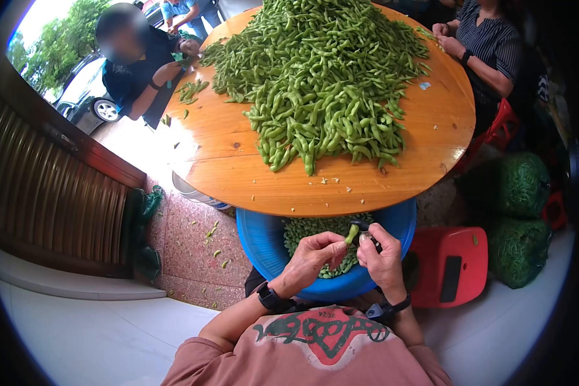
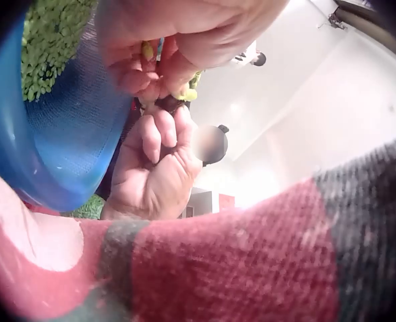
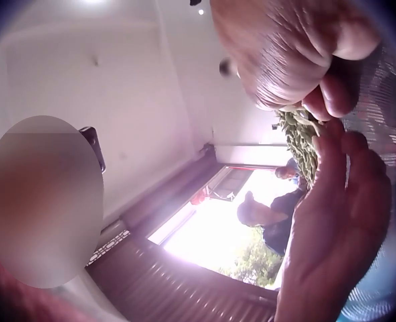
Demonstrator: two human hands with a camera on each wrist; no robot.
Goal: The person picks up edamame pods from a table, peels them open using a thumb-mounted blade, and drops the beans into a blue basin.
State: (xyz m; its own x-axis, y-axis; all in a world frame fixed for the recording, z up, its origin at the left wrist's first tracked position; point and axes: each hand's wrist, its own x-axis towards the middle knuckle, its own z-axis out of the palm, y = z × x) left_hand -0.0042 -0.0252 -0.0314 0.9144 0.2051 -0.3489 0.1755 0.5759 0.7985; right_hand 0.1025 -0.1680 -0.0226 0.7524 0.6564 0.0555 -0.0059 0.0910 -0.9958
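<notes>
Over the blue basin [image 1: 248, 241], my left hand [image 1: 310, 262] pinches a green soybean pod [image 1: 352, 233] between thumb and fingertips. Close beside it, my right hand [image 1: 383, 258] has its fingers curled round a small black tool [image 1: 360, 225]; I cannot tell its kind. The pod's top end is right at the tool. Below the hands, shelled green beans [image 1: 302, 228] fill the basin's bottom. In the left wrist view, the fingertips of both hands meet close together, with a bit of green pod [image 2: 193, 87] showing between them.
A big heap of soybean pods [image 1: 328, 83] covers much of the round wooden table [image 1: 219, 174]. A red plastic stool [image 1: 469, 264] stands to the right, near full green mesh bags [image 1: 521, 186]. Two people sit across at the table's sides. Stray pods [image 1: 215, 253] lie on the floor.
</notes>
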